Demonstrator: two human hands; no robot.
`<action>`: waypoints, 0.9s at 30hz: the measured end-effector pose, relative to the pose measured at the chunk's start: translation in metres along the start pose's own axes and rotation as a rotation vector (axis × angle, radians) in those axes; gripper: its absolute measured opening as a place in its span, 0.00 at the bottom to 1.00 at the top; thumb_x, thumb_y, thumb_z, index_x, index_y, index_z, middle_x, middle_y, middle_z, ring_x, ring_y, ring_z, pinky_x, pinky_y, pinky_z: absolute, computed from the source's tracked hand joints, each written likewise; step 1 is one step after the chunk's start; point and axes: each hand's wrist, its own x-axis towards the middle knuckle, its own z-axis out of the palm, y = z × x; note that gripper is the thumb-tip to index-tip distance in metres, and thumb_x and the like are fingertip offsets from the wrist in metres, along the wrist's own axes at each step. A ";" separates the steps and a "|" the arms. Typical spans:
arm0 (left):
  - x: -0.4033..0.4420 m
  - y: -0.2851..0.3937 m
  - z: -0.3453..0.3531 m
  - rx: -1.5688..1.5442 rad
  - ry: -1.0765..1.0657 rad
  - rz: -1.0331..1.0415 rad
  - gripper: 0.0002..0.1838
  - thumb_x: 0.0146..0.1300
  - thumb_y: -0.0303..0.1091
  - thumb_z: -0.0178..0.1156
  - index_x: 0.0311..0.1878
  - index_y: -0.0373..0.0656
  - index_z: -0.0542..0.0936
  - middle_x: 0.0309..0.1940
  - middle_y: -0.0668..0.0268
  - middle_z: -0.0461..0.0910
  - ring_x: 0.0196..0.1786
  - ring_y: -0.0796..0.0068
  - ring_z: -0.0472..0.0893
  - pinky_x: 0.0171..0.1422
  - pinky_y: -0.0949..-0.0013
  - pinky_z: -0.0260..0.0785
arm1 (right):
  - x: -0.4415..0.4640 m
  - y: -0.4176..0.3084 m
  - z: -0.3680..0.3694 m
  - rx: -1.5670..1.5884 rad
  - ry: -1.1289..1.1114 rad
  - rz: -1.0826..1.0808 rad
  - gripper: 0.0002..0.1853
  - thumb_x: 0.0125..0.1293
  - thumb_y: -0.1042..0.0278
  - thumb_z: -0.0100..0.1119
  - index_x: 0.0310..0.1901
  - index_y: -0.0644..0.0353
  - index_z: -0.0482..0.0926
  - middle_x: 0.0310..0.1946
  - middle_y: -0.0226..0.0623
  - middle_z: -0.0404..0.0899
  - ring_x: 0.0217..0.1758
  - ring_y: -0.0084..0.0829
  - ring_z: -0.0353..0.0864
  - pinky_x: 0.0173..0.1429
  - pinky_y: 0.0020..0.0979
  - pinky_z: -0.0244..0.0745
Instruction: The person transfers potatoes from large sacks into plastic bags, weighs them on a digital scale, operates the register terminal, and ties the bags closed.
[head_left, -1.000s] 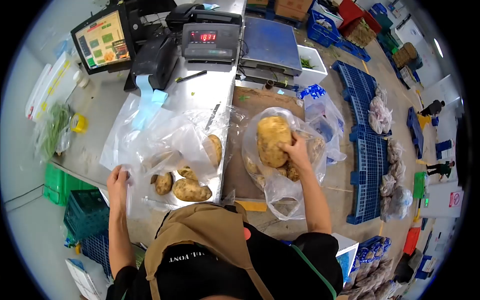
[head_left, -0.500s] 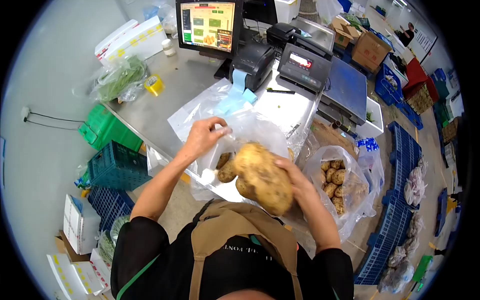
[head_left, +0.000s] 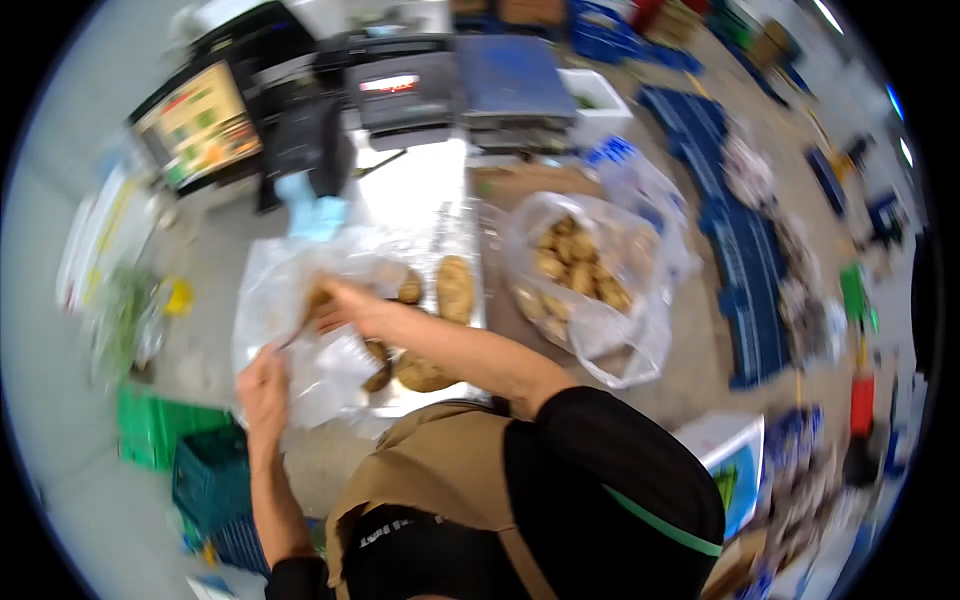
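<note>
A clear plastic bag (head_left: 270,290) lies spread on the metal table in front of me. At its near left side my left hand (head_left: 262,388) is closed on the bag's edge. My right hand (head_left: 345,305) reaches across into the bag's mouth, its fingers round a brown potato (head_left: 316,298) that is blurred and mostly covered. To the right of the bag, a long potato (head_left: 455,290) and a wide potato (head_left: 425,372) lie on the table. Two smaller ones, an upper potato (head_left: 410,287) and a lower potato (head_left: 379,366), lie closer to the bag.
Right of the table stands an open plastic bag of potatoes (head_left: 580,265). A scale platform (head_left: 510,80), its display (head_left: 400,90), a label printer (head_left: 308,140) and a screen (head_left: 200,125) line the back. Green crates (head_left: 155,425) stand at left; a blue pallet (head_left: 720,200) lies at right.
My view has swung to the right. My right hand has moved left with a potato into the bag's mouth. My left hand has moved down to the bag's near left edge.
</note>
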 end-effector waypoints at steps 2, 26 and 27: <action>0.004 -0.004 0.004 -0.182 0.054 -0.060 0.15 0.69 0.35 0.48 0.48 0.35 0.79 0.16 0.77 0.62 0.19 0.88 0.59 0.21 0.78 0.49 | -0.040 -0.028 0.001 -0.066 -0.172 -0.072 0.27 0.62 0.46 0.57 0.49 0.66 0.73 0.36 0.44 0.79 0.33 0.36 0.81 0.42 0.36 0.77; 0.072 0.147 0.362 -0.152 -1.372 0.604 0.13 0.58 0.29 0.55 0.45 0.35 0.78 0.37 0.51 0.79 0.43 0.51 0.79 0.47 0.57 0.70 | -0.321 0.024 -0.183 -1.743 0.558 -0.294 0.13 0.46 0.74 0.56 0.37 0.63 0.73 0.27 0.44 0.77 0.35 0.46 0.79 0.46 0.43 0.71; 0.072 0.125 0.393 -0.033 -1.494 0.558 0.13 0.58 0.29 0.55 0.45 0.35 0.79 0.37 0.50 0.80 0.43 0.50 0.79 0.49 0.57 0.70 | -0.324 0.013 -0.182 -1.704 0.507 -0.170 0.15 0.46 0.74 0.57 0.39 0.63 0.74 0.29 0.45 0.77 0.36 0.45 0.78 0.46 0.41 0.72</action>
